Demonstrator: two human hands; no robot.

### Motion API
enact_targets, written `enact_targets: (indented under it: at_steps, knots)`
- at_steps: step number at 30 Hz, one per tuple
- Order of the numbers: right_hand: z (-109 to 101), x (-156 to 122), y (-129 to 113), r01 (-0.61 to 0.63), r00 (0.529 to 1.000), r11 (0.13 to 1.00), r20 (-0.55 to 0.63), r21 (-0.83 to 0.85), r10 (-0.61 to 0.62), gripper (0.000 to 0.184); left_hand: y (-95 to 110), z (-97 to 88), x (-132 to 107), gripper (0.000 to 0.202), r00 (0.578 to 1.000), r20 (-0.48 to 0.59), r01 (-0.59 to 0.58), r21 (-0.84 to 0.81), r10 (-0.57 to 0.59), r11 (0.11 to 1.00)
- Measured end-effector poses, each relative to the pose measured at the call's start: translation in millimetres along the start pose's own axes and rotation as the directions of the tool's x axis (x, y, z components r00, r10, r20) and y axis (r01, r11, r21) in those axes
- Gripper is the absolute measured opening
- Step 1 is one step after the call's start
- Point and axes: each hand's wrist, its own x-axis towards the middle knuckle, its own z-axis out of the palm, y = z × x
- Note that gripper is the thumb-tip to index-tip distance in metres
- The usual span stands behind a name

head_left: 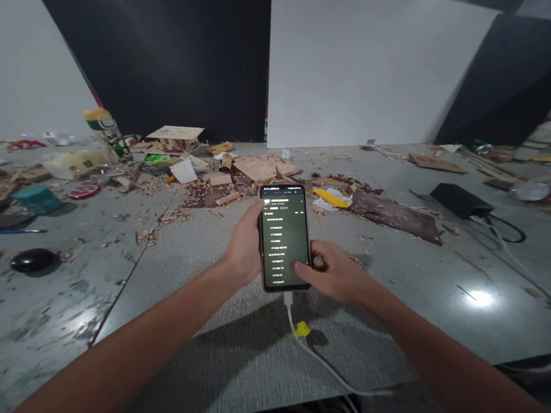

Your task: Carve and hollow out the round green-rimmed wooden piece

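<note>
My left hand (246, 246) grips a smartphone (283, 234) by its left edge and holds it upright above the grey table (209, 339). The lit screen shows a dark list of text lines. My right hand (334, 273) is at the phone's lower right edge, its thumb touching the screen and its curled fingers closed round a small dark object I cannot make out. A white charging cable (316, 356) with a yellow tag (302, 329) hangs from the phone's bottom and runs toward me.
Wood scraps and shavings (235, 181) litter the table's far middle, with a yellow-and-white cutter (332, 197). A teal box (36, 198), a black round object (32, 259) and a bottle (106, 134) stand left. A black pouch (459, 199) with cables lies right. White and dark boards lean behind.
</note>
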Motion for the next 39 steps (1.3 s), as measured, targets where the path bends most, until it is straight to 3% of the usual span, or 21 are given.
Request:
enact_targets:
  at_steps: [7, 12, 20, 24, 27, 39]
  knots:
    - [0.2, 0.8, 1.0, -0.109, 0.994, 0.991, 0.002, 0.079, 0.109, 0.037, -1.5, -3.9, 1.2, 0.03, 0.998, 0.058, -0.006, 0.035, 0.004, 0.999]
    - [0.1, 1.4, 2.7, -0.144, 0.99, 0.984, 0.01, 0.101, 0.144, 0.043, -2.9, -4.7, 1.1, 0.032, 0.999, 0.038, 0.015, 0.017, -0.016, 1.0]
    - [-0.1, 0.0, 0.9, -0.046, 0.999, 0.999, -0.002, 0.025, 0.046, 0.019, 2.0, 2.5, -2.2, 0.029, 0.999, -0.032, 0.009, 0.018, -0.008, 1.0]
    - [0.7, 1.4, 1.6, -0.146, 0.989, 0.983, 0.019, 0.116, 0.145, 0.038, 3.1, 3.7, -4.5, 0.027, 1.0, -0.007, -0.007, 0.04, 0.008, 0.999]
    - [0.4, 2.1, 1.7, -0.173, 0.985, 0.975, 0.042, 0.139, 0.169, 0.042, 1.7, 1.8, -3.6, 0.029, 1.0, 0.009, 0.01, 0.036, -0.01, 0.999]
    - [1.2, 1.1, 9.5, -0.133, 0.991, 0.968, 0.018, 0.212, 0.132, 0.053, 2.3, -1.5, -0.6, 0.039, 0.999, 0.021, 0.041, 0.0, -0.041, 0.999]
